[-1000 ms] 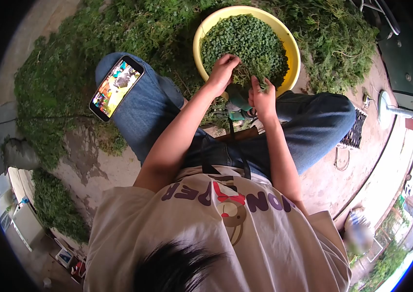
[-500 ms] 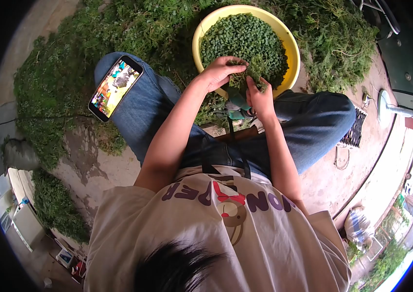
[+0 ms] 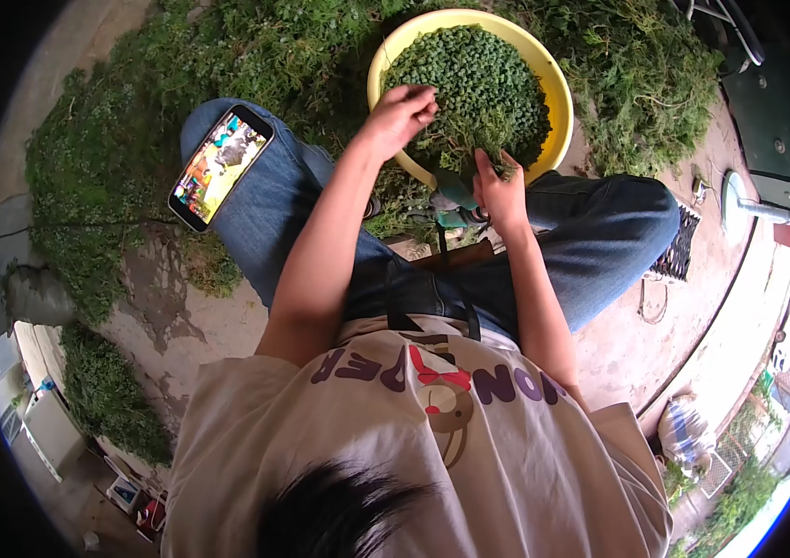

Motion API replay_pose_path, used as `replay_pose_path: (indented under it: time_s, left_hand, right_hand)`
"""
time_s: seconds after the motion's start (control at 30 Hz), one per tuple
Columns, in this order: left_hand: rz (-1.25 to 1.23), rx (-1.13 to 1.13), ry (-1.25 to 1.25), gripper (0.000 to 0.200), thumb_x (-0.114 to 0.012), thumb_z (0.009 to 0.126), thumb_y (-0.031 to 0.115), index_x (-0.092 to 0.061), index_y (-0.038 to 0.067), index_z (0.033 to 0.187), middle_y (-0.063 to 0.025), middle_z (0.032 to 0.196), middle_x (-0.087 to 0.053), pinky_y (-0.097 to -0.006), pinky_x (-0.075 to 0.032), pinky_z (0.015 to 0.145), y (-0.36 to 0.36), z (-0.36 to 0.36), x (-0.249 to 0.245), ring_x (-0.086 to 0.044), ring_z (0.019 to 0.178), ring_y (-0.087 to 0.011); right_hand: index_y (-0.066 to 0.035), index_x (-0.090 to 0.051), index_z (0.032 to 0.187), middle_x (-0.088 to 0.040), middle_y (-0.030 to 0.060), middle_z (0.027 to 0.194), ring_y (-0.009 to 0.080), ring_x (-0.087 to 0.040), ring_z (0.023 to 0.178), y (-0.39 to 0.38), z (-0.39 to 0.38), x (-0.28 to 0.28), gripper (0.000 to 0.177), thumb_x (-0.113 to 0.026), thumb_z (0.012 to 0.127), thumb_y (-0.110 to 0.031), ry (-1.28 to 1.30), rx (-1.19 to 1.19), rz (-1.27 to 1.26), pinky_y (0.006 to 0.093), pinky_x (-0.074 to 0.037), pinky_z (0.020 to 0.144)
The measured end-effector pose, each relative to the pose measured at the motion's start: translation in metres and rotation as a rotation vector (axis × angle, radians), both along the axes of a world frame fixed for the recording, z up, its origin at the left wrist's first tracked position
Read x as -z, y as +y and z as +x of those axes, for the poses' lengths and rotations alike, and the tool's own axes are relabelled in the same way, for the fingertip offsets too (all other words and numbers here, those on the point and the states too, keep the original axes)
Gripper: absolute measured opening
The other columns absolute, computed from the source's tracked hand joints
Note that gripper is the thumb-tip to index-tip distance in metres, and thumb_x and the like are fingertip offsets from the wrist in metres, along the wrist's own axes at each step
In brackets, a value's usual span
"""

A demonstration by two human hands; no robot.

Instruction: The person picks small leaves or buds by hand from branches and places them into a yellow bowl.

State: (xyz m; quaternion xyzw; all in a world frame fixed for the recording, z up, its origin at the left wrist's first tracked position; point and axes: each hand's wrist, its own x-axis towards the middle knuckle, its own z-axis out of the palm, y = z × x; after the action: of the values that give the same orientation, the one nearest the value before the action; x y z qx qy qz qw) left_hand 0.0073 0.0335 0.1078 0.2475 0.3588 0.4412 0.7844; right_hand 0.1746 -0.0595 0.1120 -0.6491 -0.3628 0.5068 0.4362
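Right hand (image 3: 501, 192) pinching sprig (image 3: 480, 139); left hand (image 3: 397, 121) curled, can't tell on what. Working low over tub (image 3: 561, 98) seems best imo.

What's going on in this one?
A person sits by a yellow basin full of small green berries. The right hand holds a leafy green sprig over the near part of the basin. The left hand, fingers curled, is at the basin's left side; whether it holds anything is unclear. Leafy branches lie around, and a phone with a lit screen rests on the left leg.
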Motion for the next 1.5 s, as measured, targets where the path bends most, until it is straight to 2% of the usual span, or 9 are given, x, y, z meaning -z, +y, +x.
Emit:
replay_pose_path:
  time_s: [0.1,0.2,0.3,0.4,0.57,0.83,1.0,1.23,1.5]
  left_hand:
    - [0.039,0.004,-0.007,0.027,-0.053,0.085,0.012,-0.049,-0.004,0.106,-0.0106,0.095,-0.054,-0.0202,-0.043,0.067,0.004,-0.004,0.005,-0.053,0.08,-0.0142]
    - [0.057,-0.063,0.003,0.054,-0.051,0.085,0.035,-0.034,0.002,0.124,-0.0158,0.113,-0.048,-0.0325,-0.044,0.079,-0.005,0.012,-0.006,-0.048,0.105,-0.0221]
    - [-0.143,-0.019,0.233,0.086,-0.04,0.067,0.075,-0.031,0.017,0.13,-0.0156,0.121,-0.043,-0.0539,-0.033,0.086,-0.014,0.017,-0.019,-0.028,0.122,-0.024]
    - [-0.106,0.271,0.073,0.081,-0.042,0.068,0.073,-0.038,0.016,0.126,-0.0104,0.116,-0.046,-0.0458,-0.036,0.081,-0.017,0.013,-0.009,-0.038,0.112,-0.0206]
    - [-0.182,0.198,0.198,0.045,-0.069,0.073,0.021,-0.047,0.013,0.111,-0.0009,0.105,-0.052,-0.0309,-0.032,0.075,-0.022,0.023,-0.015,-0.043,0.098,-0.0111]
    - [-0.264,-0.008,0.141,0.044,-0.063,0.077,0.016,-0.041,0.012,0.115,-0.0017,0.103,-0.055,-0.0257,-0.031,0.066,-0.024,0.02,-0.021,-0.053,0.09,-0.0115]
    - [-0.215,-0.012,-0.039,0.037,-0.055,0.081,0.009,-0.039,0.007,0.114,-0.0046,0.102,-0.054,-0.0365,-0.048,0.08,-0.021,0.018,-0.017,-0.055,0.095,-0.0178]
    - [-0.203,0.03,-0.051,0.036,-0.054,0.082,0.008,-0.037,0.005,0.114,-0.0059,0.101,-0.054,-0.0424,-0.047,0.084,-0.022,0.015,-0.02,-0.056,0.094,-0.0207]
    - [-0.216,0.159,-0.004,0.018,-0.056,0.083,0.024,-0.055,0.013,0.097,-0.0011,0.094,-0.057,-0.0249,-0.049,0.065,-0.023,0.016,-0.015,-0.058,0.081,-0.011]
  right_hand:
    - [-0.011,-0.044,0.073,-0.033,-0.005,0.046,0.0046,-0.027,0.035,0.003,-0.009,-0.032,0.016,-0.052,0.086,-0.017,0.174,0.097,-0.099,0.0216,-0.019,0.033]
    - [-0.011,-0.044,0.074,-0.033,-0.0044,0.048,0.0051,-0.027,0.038,0.005,-0.009,-0.038,0.016,-0.053,0.085,-0.016,0.312,0.175,-0.138,0.0213,-0.019,0.035]
    - [-0.01,-0.043,0.074,-0.037,-0.002,0.053,0.006,-0.03,0.042,0.004,0.001,-0.036,0.015,-0.052,0.085,-0.015,0.507,-0.007,-0.092,0.0208,-0.022,0.037]
    - [-0.009,-0.048,0.08,-0.047,0.0008,0.06,0.0076,-0.032,0.043,0.006,0.0,-0.038,0.011,-0.054,0.084,-0.017,0.604,0.029,-0.121,0.0214,-0.026,0.038]
    - [-0.006,-0.049,0.086,-0.051,0.0059,0.066,0.01,-0.042,0.051,0.006,0.0,-0.043,0.012,-0.052,0.085,-0.018,0.68,-0.045,-0.145,0.0235,-0.033,0.043]
    - [-0.001,-0.049,0.089,-0.058,0.0125,0.074,0.0194,-0.056,0.062,0.011,0.01,-0.025,0.016,-0.05,0.085,-0.017,0.614,0.094,-0.151,0.0289,-0.045,0.05]
    - [0.0,-0.05,0.088,-0.059,0.0121,0.077,0.0194,-0.057,0.065,0.01,0.01,-0.031,0.017,-0.051,0.085,-0.017,0.615,0.122,-0.177,0.0296,-0.046,0.052]
    - [-0.002,-0.053,0.094,-0.059,0.0075,0.084,0.0152,-0.057,0.074,0.012,0.014,-0.022,0.023,-0.049,0.086,-0.023,0.525,0.322,-0.062,0.0297,-0.043,0.066]
    - [0.001,-0.053,0.103,-0.059,0.0057,0.091,0.014,-0.057,0.076,0.011,0.012,-0.026,0.028,-0.051,0.086,-0.021,0.568,0.172,0.102,0.0264,-0.044,0.068]
